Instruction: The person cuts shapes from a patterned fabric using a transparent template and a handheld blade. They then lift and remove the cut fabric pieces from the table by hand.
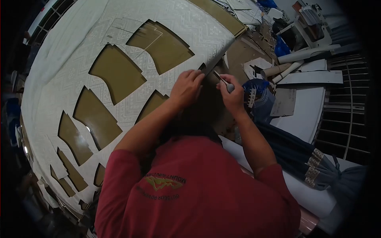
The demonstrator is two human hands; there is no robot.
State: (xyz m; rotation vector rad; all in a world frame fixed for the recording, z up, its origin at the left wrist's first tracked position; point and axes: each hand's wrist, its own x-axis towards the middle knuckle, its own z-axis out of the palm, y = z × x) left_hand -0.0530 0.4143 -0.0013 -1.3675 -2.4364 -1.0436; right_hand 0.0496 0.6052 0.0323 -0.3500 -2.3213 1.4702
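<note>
A large sheet of white patterned fabric (79, 59) lies spread over a brown table (115, 73), with several curved pieces cut out of it so the table shows through. My left hand (186, 88) pinches the fabric's right edge near a dark slit. Close beside it, my right hand (233, 95) grips a small metal cutting tool (223, 82) with a grey handle, its tip pointing at the same edge. My red shirt (194, 190) fills the bottom of the view.
To the right lie cardboard tubes (291, 67), white boards (309, 77), blue cloth (258, 85) and a dark blue fabric bundle (313, 162). A sewing machine (313, 23) stands at the far right. A metal grille (349, 103) runs along the right edge.
</note>
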